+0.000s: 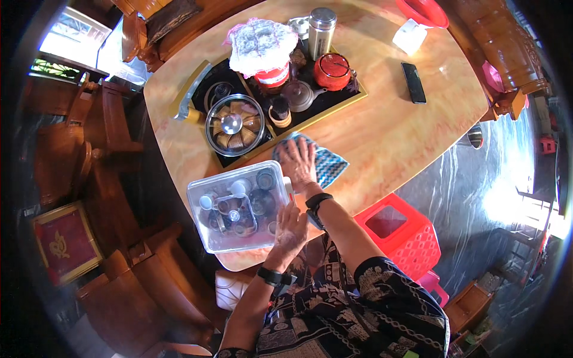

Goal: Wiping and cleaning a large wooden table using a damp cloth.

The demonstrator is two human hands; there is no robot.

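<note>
My right hand (296, 162) lies on a blue, black and white patterned cloth (330, 164), holding it down against the marbled tabletop (380, 134) with fingers spread. Just nearer to me, my left hand (290, 227) is at the right side of a lidded clear plastic box (203, 228). Its fingers are extended, and nothing shows in its grasp; whether it touches the box is unclear. Through the clear lid, cups and other small vessels can be seen inside. Beyond the box is a black tea tray with a gold rim (331, 109).
On the tray stand a glass-lidded bowl (235, 134), a teapot (299, 95), a red jar (332, 71), a steel flask (322, 31) and a cloth-topped red container (271, 78). A phone (412, 83) lies at right. A red plastic stool (403, 237) stands by the table edge.
</note>
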